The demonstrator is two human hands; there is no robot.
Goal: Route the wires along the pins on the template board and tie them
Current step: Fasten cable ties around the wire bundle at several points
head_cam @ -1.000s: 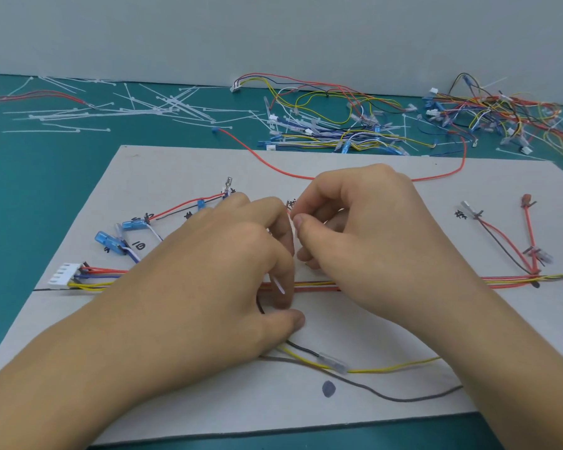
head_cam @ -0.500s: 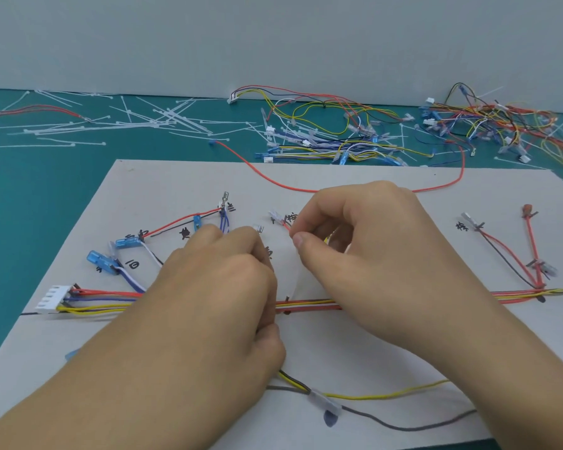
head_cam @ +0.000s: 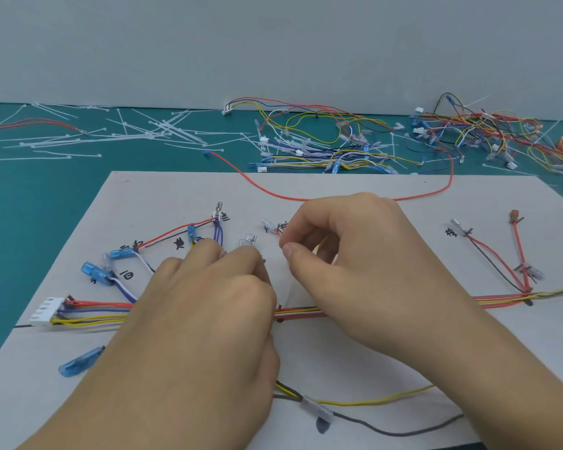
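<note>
The two hands have drawn apart, just right of the white connector, and the cable tie no longer shows. It is probably being cinched round the one wire bundle running rightward from that connector. The right hand pinches thumb to forefinger, apparently on the tie's tail. The left hand has its fingers curled, and what they grip cannot be told. Four blue terminals lie around the connector.

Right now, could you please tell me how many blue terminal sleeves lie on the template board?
4 blue sleeves: one beside the red wire upper left, two above the white connector, one near the lower-left edge. The left hand and right hand may hide more.
</note>
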